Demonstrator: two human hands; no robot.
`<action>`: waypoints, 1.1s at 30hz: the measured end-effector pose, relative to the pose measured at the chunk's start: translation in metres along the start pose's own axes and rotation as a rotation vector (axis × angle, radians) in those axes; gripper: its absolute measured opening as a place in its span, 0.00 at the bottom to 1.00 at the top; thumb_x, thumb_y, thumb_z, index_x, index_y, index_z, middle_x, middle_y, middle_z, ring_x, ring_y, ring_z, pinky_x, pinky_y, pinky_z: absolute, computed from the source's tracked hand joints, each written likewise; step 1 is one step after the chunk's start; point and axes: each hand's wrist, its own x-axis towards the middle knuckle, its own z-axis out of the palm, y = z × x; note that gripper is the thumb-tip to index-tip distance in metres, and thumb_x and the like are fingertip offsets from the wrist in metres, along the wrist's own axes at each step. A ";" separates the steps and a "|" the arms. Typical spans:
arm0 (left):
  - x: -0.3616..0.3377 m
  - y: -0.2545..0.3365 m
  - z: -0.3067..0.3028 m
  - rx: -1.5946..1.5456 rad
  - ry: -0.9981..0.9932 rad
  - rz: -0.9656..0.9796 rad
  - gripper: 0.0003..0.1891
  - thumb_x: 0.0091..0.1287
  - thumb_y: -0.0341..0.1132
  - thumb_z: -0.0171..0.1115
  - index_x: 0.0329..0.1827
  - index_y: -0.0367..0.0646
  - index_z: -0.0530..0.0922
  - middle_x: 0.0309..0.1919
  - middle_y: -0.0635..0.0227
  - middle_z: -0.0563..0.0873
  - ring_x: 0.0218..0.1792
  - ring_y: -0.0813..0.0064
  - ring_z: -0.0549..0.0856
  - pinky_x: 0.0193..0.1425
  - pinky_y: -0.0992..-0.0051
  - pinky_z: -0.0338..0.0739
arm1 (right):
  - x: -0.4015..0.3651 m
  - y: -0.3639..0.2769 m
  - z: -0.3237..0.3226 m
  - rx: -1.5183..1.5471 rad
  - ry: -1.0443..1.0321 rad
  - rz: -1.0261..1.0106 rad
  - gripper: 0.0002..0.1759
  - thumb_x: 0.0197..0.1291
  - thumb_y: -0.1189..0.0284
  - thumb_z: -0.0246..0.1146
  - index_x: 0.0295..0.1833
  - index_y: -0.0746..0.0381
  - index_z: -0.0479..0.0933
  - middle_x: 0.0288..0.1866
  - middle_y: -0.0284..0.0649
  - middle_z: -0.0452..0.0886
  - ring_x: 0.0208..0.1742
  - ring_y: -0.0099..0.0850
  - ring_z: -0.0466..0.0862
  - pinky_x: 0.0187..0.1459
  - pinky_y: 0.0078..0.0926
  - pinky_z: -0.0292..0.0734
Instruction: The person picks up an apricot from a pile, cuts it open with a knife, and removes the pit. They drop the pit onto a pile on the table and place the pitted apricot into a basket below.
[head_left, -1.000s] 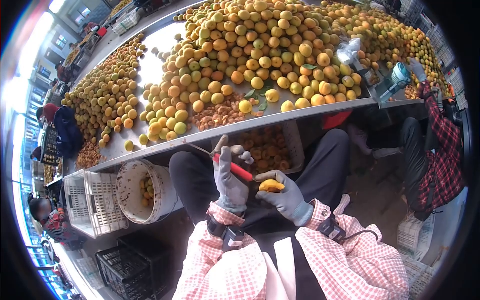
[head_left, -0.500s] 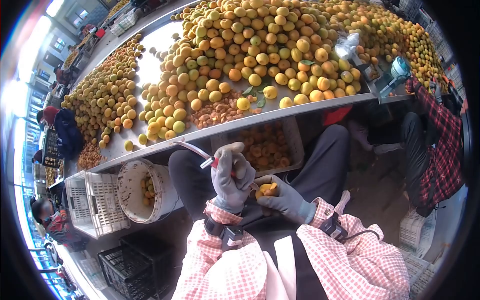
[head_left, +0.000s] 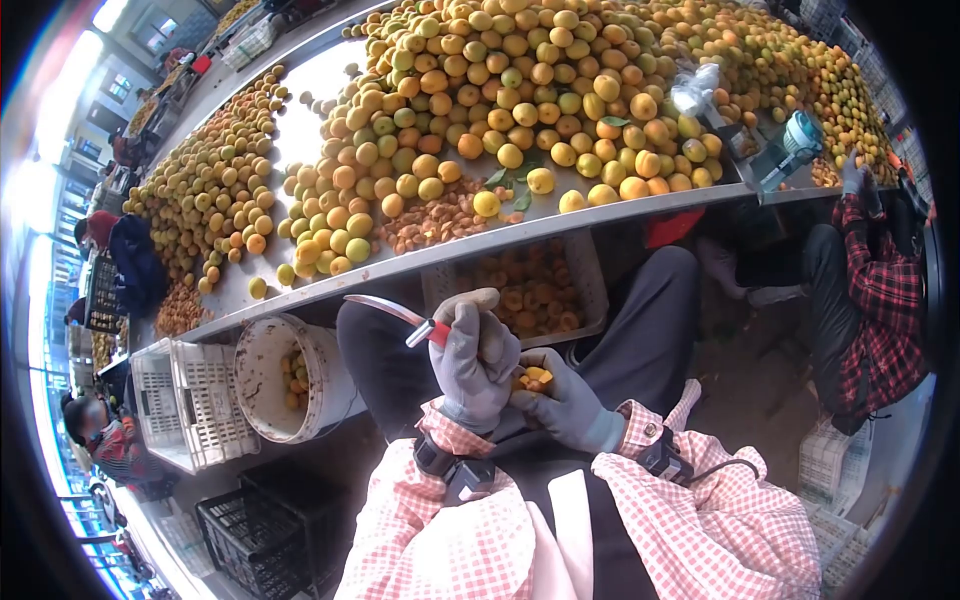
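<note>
My left hand (head_left: 475, 350), in a grey glove, is closed round the red handle of a curved knife (head_left: 385, 309). The blade points up and left, away from the fruit. Close beside it, my gloved right hand (head_left: 575, 405) grips a cut apricot (head_left: 532, 380) whose orange flesh faces up. The two hands meet over my lap, and the left fingers partly hide the fruit. Below the table edge, between my knees, a crate (head_left: 597, 290) holds opened apricot halves. Ahead on the metal table (head_left: 440, 248) lie whole apricots (head_left: 530, 85) and a heap of brown pits (head_left: 440, 222).
To my left stand a white bucket (head_left: 318, 400) with some fruit inside and white plastic crates (head_left: 205, 405). Black crates (head_left: 260, 540) sit lower down. A teal-lidded bottle (head_left: 797, 140) and a clear plastic bag (head_left: 693, 92) are on the table. A co-worker in a plaid shirt (head_left: 885, 320) sits at right.
My left hand has shifted slightly right and closer to the apricot, with the knife turned a little. The right-hand co-worker's arm has moved to the right, away from the bottle.
</note>
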 end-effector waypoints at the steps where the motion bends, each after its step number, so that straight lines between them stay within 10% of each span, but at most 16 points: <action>1: -0.001 0.000 0.001 -0.012 0.022 -0.012 0.14 0.76 0.43 0.51 0.50 0.42 0.77 0.15 0.78 0.64 0.11 0.87 0.57 0.15 0.82 0.53 | 0.000 0.000 0.000 0.003 -0.003 0.003 0.27 0.65 0.65 0.65 0.64 0.57 0.60 0.45 0.33 0.70 0.33 0.17 0.71 0.34 0.15 0.71; 4: -0.002 0.000 -0.002 -0.055 0.112 -0.055 0.14 0.76 0.42 0.50 0.50 0.41 0.77 0.16 0.79 0.65 0.11 0.87 0.57 0.15 0.82 0.54 | 0.001 0.000 -0.006 -0.137 0.010 -0.078 0.29 0.64 0.61 0.65 0.63 0.59 0.61 0.44 0.35 0.73 0.35 0.17 0.74 0.36 0.16 0.73; 6: -0.001 -0.001 -0.004 -0.038 0.113 -0.095 0.15 0.77 0.42 0.50 0.50 0.40 0.77 0.16 0.79 0.66 0.12 0.87 0.58 0.15 0.82 0.55 | 0.005 0.002 -0.017 -0.857 0.028 -0.393 0.28 0.65 0.60 0.65 0.62 0.62 0.62 0.42 0.38 0.75 0.39 0.16 0.76 0.38 0.18 0.73; 12: 0.005 0.012 0.010 0.237 0.059 -0.186 0.18 0.77 0.46 0.48 0.50 0.37 0.75 0.17 0.75 0.69 0.12 0.87 0.62 0.16 0.83 0.60 | 0.003 -0.030 -0.016 -0.429 -0.133 0.033 0.26 0.62 0.68 0.65 0.61 0.66 0.64 0.51 0.53 0.78 0.53 0.44 0.81 0.53 0.35 0.75; 24: 0.003 0.015 0.022 -0.042 -0.032 -0.022 0.14 0.75 0.41 0.54 0.47 0.37 0.78 0.13 0.76 0.67 0.11 0.86 0.61 0.16 0.82 0.57 | 0.013 -0.019 -0.016 -0.843 0.002 -0.513 0.27 0.52 0.73 0.67 0.59 0.60 0.69 0.42 0.47 0.77 0.40 0.49 0.81 0.38 0.41 0.77; 31: 0.012 0.010 0.021 0.062 0.218 -0.121 0.13 0.75 0.41 0.55 0.46 0.37 0.78 0.13 0.76 0.66 0.10 0.86 0.61 0.14 0.82 0.57 | 0.017 -0.012 -0.021 -0.935 0.018 -0.489 0.25 0.56 0.68 0.67 0.58 0.61 0.69 0.41 0.47 0.78 0.39 0.47 0.82 0.38 0.38 0.77; 33: 0.013 0.012 0.021 0.103 0.300 -0.204 0.14 0.74 0.41 0.56 0.46 0.36 0.77 0.13 0.77 0.67 0.10 0.86 0.61 0.14 0.83 0.57 | 0.015 -0.024 -0.018 -0.465 -0.079 -0.163 0.23 0.62 0.63 0.63 0.58 0.63 0.68 0.45 0.48 0.80 0.39 0.47 0.83 0.39 0.36 0.78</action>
